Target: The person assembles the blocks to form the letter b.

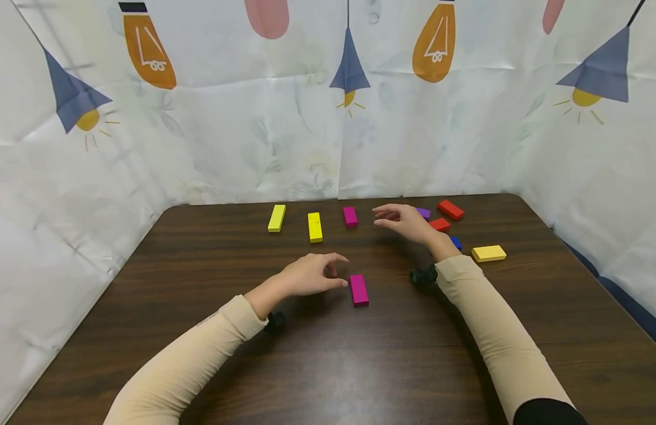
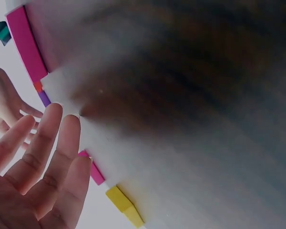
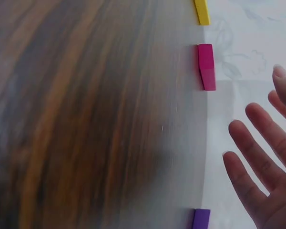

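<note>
Just left of a magenta block (image 1: 359, 290) at mid-table, my left hand (image 1: 313, 274) hovers with thumb and fingers apart, holding nothing. In the left wrist view, its fingers (image 2: 43, 162) are loosely bent and empty. My right hand (image 1: 404, 222) is over the far part of the table, between a second magenta block (image 1: 350, 217) and a purple block (image 1: 424, 213) partly hidden behind it. Its fingers (image 3: 262, 157) are spread and slightly bent in the right wrist view, with nothing in them. A blue block (image 1: 456, 242) shows partly beside the right wrist.
Two yellow blocks, one left (image 1: 277, 218) and one nearer the middle (image 1: 315, 228), lie toward the back edge. On the right are two red blocks (image 1: 451, 209) and a paler yellow block (image 1: 489, 253). A printed white curtain (image 1: 227, 147) stands behind the dark wooden table (image 1: 200, 254).
</note>
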Demonstrator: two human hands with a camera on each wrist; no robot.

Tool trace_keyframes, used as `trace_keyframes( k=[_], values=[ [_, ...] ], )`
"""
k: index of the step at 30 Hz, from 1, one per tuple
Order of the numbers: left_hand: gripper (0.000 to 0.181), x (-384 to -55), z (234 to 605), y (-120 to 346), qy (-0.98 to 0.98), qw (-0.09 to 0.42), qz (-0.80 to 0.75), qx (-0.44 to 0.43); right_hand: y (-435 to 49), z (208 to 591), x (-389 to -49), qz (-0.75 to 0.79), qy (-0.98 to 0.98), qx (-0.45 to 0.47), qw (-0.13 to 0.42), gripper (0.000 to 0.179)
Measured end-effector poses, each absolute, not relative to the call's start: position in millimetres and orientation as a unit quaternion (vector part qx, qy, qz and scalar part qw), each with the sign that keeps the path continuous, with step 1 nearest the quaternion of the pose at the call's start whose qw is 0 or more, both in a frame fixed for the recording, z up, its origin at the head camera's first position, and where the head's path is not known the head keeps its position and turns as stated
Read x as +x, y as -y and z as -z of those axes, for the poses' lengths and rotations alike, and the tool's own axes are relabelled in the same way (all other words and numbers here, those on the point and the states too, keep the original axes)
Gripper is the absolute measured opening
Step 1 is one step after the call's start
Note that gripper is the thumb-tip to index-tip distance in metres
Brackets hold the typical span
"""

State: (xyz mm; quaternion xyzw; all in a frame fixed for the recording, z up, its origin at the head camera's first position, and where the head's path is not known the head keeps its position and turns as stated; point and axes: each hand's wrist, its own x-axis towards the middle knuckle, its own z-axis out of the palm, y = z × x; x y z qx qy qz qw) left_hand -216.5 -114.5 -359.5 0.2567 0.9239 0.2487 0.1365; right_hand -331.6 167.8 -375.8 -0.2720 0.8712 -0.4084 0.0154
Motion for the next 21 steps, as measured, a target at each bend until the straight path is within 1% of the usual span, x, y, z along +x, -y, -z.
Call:
trace_keyframes(
  k=[6,15,21],
  values=[
    [0.057,-214,360,108,-0.93,0.144,-0.224,0.255,-160,379,-337,0.398,-0.876,-0.272,0.021,0.042],
    [0.066,-212,359,99,-0.938,0.145,-0.19,0.252,-143,379,-345,0.378,-0.888,-0.255,0.059,0.045],
    [0.069,-211,359,97,-0.939,0.143,-0.18,0.256,-135,379,-351,0.364,-0.895,-0.249,0.066,0.046]
  ],
)
